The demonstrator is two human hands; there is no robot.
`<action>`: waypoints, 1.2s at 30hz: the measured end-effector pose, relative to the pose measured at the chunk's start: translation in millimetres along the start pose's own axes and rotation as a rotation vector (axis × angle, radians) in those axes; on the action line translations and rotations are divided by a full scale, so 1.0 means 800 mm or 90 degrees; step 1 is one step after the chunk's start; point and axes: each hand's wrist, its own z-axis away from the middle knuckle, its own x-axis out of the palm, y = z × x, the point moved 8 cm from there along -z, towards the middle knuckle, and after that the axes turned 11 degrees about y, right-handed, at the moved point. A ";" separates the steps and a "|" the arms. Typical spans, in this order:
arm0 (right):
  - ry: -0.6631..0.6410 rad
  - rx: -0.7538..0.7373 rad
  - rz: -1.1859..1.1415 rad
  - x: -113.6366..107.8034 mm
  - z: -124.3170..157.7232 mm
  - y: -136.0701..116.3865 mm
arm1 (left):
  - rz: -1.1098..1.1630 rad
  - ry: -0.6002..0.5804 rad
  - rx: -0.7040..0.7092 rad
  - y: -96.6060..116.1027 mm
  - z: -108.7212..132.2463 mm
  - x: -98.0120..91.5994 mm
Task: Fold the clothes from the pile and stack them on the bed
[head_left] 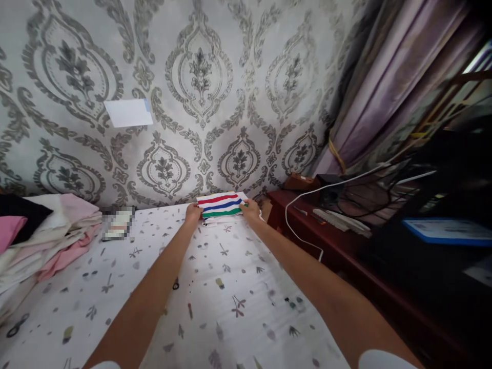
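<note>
A folded white cloth with red, blue and green stripes (pixel 221 205) lies at the far edge of the bed, close to the wall. Both arms stretch forward to it. My left hand (pixel 193 212) grips its left edge, fingers closed. At the opposite edge, my right hand (pixel 250 210) is closed on the cloth's right side. Some white fabric shows just beneath the striped piece; whether it is a separate item I cannot tell.
Pink, white and black clothes (pixel 65 230) are heaped on the printed bedsheet (pixel 219 307) at left, beside a blurred-out item (pixel 118 224). A dark red desk (pixel 346 243) with a white cable (pixel 303 195) stands right. A purple curtain (pixel 369 97) hangs behind it.
</note>
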 end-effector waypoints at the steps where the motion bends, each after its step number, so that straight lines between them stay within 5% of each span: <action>1: 0.006 -0.010 0.027 -0.002 0.000 0.001 | -0.006 0.002 -0.007 -0.006 -0.004 0.000; 4: 0.012 -0.049 0.096 -0.012 0.006 -0.012 | -0.020 0.002 -0.010 -0.007 -0.008 -0.002; 7: 0.015 -0.169 0.134 -0.013 0.033 -0.057 | -0.039 0.000 0.015 -0.004 0.005 -0.012; 11: 0.030 -0.535 0.188 0.028 0.110 -0.137 | -0.097 -0.027 0.073 -0.016 0.043 -0.048; 13: -0.020 -0.584 0.230 0.064 0.135 -0.141 | -0.137 -0.057 0.118 -0.020 0.068 -0.077; 17: -0.190 -0.495 0.326 0.123 0.140 -0.105 | -0.226 -0.122 0.247 0.001 0.122 -0.160; 21: -0.194 -0.503 0.277 0.126 0.138 -0.098 | -0.320 -0.119 0.361 0.043 0.167 -0.275; 27: -0.045 -0.621 0.068 0.075 0.213 -0.118 | -0.658 0.018 0.402 0.055 0.244 -0.449; 30: -0.119 -0.688 -0.018 0.048 0.281 -0.124 | -0.704 0.066 0.348 0.041 0.289 -0.514; 36: -0.276 -0.687 -0.073 -0.015 0.402 -0.116 | -0.958 0.032 0.147 0.006 0.354 -0.598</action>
